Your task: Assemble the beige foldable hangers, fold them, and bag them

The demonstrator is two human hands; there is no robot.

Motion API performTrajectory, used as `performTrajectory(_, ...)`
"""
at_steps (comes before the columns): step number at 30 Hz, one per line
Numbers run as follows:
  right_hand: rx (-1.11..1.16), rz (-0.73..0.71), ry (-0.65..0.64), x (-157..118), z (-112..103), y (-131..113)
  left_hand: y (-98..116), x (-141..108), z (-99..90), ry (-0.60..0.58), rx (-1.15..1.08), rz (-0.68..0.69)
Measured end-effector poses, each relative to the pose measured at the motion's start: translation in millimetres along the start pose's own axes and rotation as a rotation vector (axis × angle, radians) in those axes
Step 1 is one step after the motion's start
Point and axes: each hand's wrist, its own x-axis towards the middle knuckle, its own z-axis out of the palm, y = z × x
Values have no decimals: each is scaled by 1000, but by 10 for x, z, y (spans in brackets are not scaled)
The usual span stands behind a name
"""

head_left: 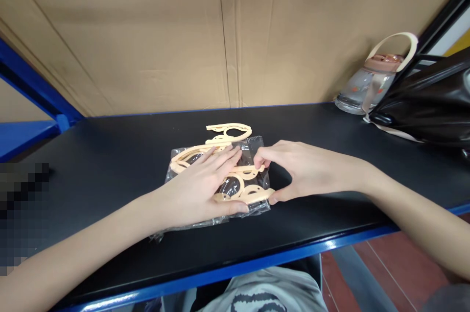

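Cream plastic folding hangers [238,185] lie on clear plastic bags [262,145] in the middle of the black surface. My left hand [200,182] rests flat across them, fingers stretched out and thumb apart, covering part of the pieces. My right hand [288,170] grips the right-hand ends of the nearest hanger, with fingers at its upper arm and thumb at its lower arm. Another folding hanger [235,128] lies just beyond my left fingertips, its near part overlapped by the others.
At the back right stands a clear water bottle [367,86] with a pinkish lid and cream handle. A shiny black bag [433,99] sits beside it. Cardboard [165,37] forms the back wall. A blue metal edge [235,273] runs along the front.
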Motion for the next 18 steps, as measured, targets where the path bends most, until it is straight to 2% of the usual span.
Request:
performTrajectory(10, 18, -43, -60, -8, -25, 76, -29, -22, -10, -34, -15, 12)
performTrajectory(18, -151, -12, 56, -42, -1, 92, 1, -16, -24, -8, -22, 14)
